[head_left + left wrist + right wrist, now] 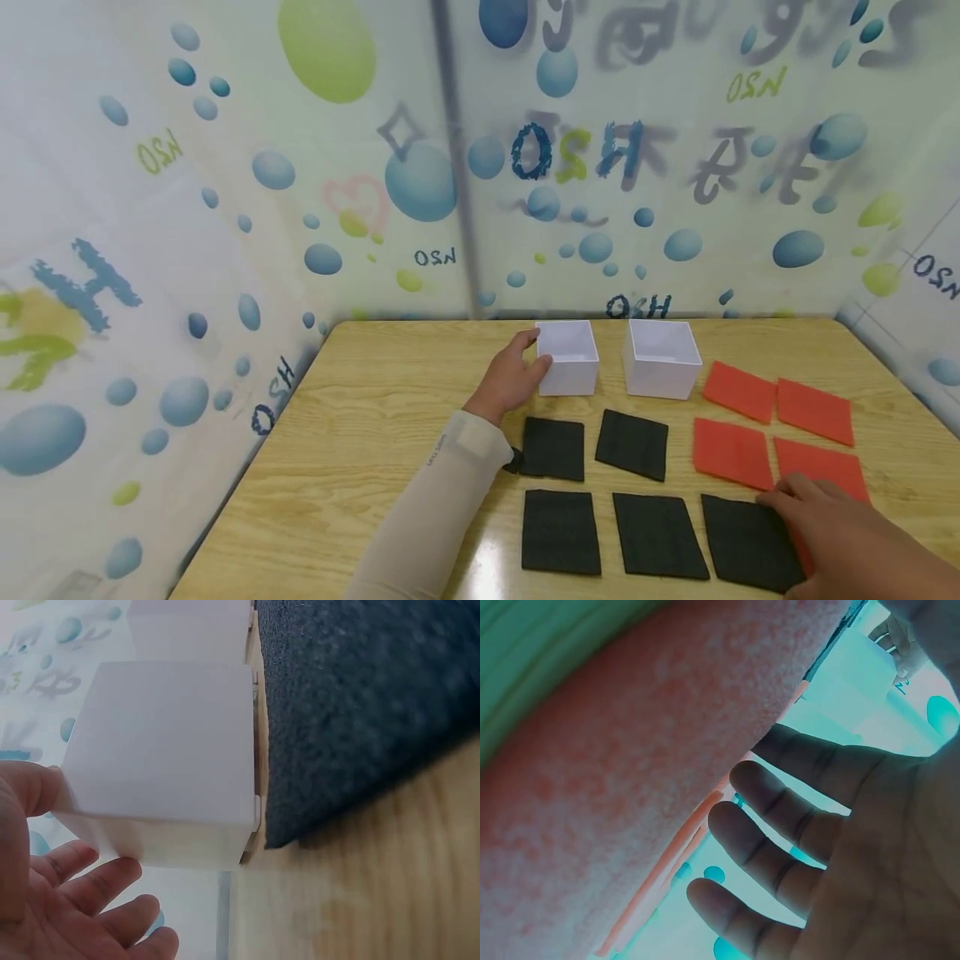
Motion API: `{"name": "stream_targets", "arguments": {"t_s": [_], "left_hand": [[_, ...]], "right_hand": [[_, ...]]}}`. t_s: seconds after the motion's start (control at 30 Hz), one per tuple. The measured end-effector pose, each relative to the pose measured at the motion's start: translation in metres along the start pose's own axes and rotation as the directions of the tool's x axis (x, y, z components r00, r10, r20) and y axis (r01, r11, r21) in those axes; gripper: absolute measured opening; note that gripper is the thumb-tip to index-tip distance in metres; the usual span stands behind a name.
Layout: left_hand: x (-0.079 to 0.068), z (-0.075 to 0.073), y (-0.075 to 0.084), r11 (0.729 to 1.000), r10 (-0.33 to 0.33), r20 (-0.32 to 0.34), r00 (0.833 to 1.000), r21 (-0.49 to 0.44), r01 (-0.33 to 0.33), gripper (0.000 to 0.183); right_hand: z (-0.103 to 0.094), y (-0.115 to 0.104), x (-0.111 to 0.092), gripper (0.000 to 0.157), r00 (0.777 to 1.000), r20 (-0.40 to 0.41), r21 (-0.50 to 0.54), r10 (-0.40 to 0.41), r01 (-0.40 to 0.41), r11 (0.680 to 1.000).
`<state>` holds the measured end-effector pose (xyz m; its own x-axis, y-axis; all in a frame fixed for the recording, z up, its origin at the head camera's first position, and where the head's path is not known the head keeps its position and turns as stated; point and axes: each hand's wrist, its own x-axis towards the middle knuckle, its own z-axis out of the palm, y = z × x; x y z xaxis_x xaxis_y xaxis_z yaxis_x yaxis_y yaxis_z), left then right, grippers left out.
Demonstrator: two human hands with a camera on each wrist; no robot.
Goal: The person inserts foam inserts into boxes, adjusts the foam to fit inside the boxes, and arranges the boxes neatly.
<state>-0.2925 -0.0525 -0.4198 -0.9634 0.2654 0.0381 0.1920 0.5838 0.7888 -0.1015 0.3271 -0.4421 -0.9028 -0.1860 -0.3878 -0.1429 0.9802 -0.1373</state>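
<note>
My left hand (512, 379) holds the left side of a white square box (567, 377), thumb at its front corner and forefinger at the back. In the left wrist view, the thumb and fingertips lie against the box's walls (161, 742). My right hand (840, 533) is at the lower right, over a red foam square (801, 546) that it mostly hides. Its fingertips reach the corner of a black foam square (750, 542). In the right wrist view, the fingers (772, 866) are extended and spread beside the red foam, with nothing gripped between them.
A second white box (663, 371) stands right of the held one. Several black foam squares (561, 533) lie in two rows in front of the boxes, with several red foam squares (731, 452) to their right. A patterned curtain (585, 208) hangs behind the wooden table (322, 483).
</note>
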Motion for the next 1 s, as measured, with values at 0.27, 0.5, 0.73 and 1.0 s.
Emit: {"name": "stream_targets", "arguments": {"t_s": [0.27,0.5,0.73,1.0], "left_hand": [[0.001,0.001,-0.001,1.000,-0.010,0.000,1.000,0.000,0.010,0.062],[0.001,0.001,-0.001,1.000,-0.009,0.007,1.000,-0.004,0.009,0.062],[0.002,0.002,-0.003,1.000,-0.006,0.007,1.000,-0.004,0.006,0.063],[0.003,0.002,-0.004,1.000,-0.006,0.006,1.000,-0.006,0.006,0.063]], "right_hand": [[0.002,0.001,0.002,0.107,1.000,0.001,0.011,0.003,-0.003,1.000],[-0.002,-0.006,-0.005,0.096,0.999,0.022,0.070,0.032,-0.034,0.997],[-0.009,-0.009,-0.006,0.096,0.995,0.068,0.140,0.072,-0.081,0.987],[-0.013,-0.007,-0.005,0.098,0.991,0.100,0.219,0.092,-0.112,0.969]]}}
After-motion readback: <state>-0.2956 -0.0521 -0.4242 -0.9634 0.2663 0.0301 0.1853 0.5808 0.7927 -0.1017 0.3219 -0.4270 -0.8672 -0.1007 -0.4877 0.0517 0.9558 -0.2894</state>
